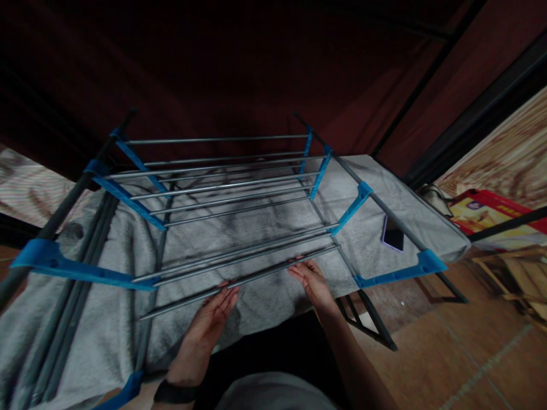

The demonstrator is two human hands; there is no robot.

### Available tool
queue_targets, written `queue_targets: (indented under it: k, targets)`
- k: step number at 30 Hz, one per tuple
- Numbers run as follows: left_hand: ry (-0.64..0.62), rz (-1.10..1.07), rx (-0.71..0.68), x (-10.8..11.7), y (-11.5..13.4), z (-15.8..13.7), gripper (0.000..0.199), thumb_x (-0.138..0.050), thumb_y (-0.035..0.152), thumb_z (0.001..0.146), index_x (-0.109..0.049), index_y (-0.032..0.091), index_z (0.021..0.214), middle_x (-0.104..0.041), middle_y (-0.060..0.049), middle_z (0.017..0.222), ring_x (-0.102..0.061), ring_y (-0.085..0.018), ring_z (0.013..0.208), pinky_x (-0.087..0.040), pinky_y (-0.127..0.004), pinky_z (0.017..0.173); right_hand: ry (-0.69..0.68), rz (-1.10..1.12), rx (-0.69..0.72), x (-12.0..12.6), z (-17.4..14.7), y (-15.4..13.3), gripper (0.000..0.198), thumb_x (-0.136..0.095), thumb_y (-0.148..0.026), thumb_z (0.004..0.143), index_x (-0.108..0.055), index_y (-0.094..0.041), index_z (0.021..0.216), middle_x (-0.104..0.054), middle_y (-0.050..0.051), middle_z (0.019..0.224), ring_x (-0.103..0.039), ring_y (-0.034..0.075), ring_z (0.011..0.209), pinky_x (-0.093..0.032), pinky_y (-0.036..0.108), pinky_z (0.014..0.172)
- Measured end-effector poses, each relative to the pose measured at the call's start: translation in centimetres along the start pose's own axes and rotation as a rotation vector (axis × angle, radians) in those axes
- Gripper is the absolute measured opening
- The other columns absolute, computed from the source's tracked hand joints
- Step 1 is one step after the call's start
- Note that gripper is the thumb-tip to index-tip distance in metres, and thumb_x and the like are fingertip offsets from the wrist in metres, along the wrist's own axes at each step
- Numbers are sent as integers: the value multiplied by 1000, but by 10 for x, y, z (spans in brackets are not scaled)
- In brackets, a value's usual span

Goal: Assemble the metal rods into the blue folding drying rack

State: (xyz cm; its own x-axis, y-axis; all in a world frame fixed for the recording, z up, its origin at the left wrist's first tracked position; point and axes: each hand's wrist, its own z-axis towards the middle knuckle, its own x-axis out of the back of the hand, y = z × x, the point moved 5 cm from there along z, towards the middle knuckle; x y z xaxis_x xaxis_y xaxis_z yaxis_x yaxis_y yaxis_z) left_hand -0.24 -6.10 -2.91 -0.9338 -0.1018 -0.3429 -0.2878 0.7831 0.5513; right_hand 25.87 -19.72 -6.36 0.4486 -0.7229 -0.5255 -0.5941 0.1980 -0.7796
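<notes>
A grey metal tube (261,274) lies across in front of me, held near its middle by both hands. My left hand (216,313), with a dark band on its wrist, has its fingers under and around the tube. Farther right, my right hand (311,279) pinches the same tube with its fingertips. Behind it stands a partly built rack of grey tubes and blue plastic brackets. The nearest left bracket (94,272) and nearest right bracket (391,276) sit on long side poles. Two crossbars (252,254) run between them, just beyond the held tube.
Several loose tubes (79,285) lie at the left on the grey blanket (239,228). A phone (393,235) rests on it at right, beneath a side pole. Another blue bracket (123,393) shows at bottom left. A red and yellow box (491,213) and a wooden frame (519,276) are far right.
</notes>
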Motion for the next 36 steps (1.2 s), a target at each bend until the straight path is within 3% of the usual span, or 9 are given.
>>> queue_targets:
  k: [12,18,23,36]
  targets:
    - [28,2,-8,-2,-5,0,22,-63,-2,94,-71,13,79,-80,-10,88,-81,-18,85,-66,-24,79,36,-27,15,-1,-2,2,31,-93,-41,69,-66,-27,75,-69,-5,74,-73,17,81,-63,36,89]
    - [-2,-6,-35,-3,-6,-1,24,-67,-6,88,-75,17,90,-81,-5,92,-81,-17,84,-65,-23,76,64,-31,7,-1,-1,2,40,-96,-45,65,-62,-27,72,-67,-6,71,-73,17,78,-62,35,86]
    - [15,-7,-42,-5,-6,-4,26,-61,-4,93,-75,19,91,-80,-2,86,-80,-14,80,-63,-19,71,68,-28,9,-2,-1,3,40,-96,-46,66,-61,-27,71,-68,-6,71,-72,17,76,-62,35,83]
    - [-53,42,-24,-1,-10,-2,22,-63,-1,92,-75,16,99,-82,-6,97,-81,-18,94,-65,-26,89,61,-21,3,-3,-1,2,40,-99,-47,61,-68,-26,75,-67,-7,72,-71,17,77,-63,35,84]
